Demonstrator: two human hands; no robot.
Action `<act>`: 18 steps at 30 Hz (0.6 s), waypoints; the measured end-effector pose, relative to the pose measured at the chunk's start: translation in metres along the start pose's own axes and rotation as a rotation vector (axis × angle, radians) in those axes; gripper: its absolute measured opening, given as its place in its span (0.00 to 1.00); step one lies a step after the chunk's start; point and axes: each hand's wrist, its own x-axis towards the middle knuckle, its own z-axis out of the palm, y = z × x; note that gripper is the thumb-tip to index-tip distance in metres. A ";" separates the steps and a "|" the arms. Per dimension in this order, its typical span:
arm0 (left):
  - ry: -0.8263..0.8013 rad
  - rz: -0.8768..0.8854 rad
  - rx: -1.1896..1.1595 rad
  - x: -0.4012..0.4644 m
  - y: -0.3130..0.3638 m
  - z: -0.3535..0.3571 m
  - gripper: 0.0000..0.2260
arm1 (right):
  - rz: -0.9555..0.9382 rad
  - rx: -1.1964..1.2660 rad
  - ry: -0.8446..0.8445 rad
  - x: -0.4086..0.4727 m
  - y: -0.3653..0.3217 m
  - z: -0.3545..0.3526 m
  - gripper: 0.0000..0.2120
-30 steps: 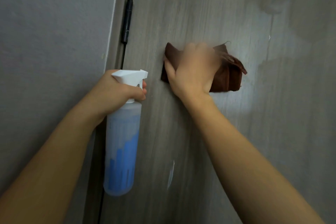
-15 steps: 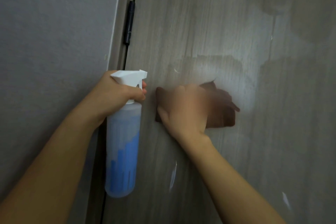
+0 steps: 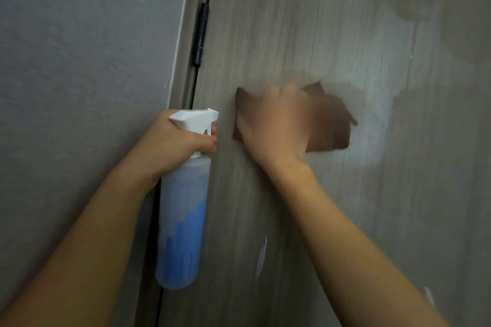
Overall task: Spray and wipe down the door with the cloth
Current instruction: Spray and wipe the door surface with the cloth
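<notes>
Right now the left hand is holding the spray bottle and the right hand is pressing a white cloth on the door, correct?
Not quite: the cloth is brown, not white, as the head view shows. The left hand does hold the spray bottle, and the right hand presses the cloth on the door.

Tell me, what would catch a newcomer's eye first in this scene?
Probably the dark brown cloth, blurred, pressed flat against the grey wood-grain door by the right hand near the middle of the view. Next, the spray bottle with blue liquid and a white trigger head, which the left hand holds by its neck beside the door's hinged edge. A black hinge sits above it.
</notes>
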 end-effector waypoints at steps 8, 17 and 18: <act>-0.010 -0.015 -0.004 -0.002 0.000 -0.001 0.09 | -0.044 0.009 -0.029 -0.052 0.002 -0.001 0.25; 0.078 -0.032 -0.022 -0.010 -0.008 -0.007 0.11 | 0.025 -0.022 0.009 0.035 -0.019 0.005 0.28; 0.082 -0.037 -0.019 -0.012 -0.010 -0.007 0.11 | 0.025 -0.021 0.016 0.032 -0.019 0.005 0.28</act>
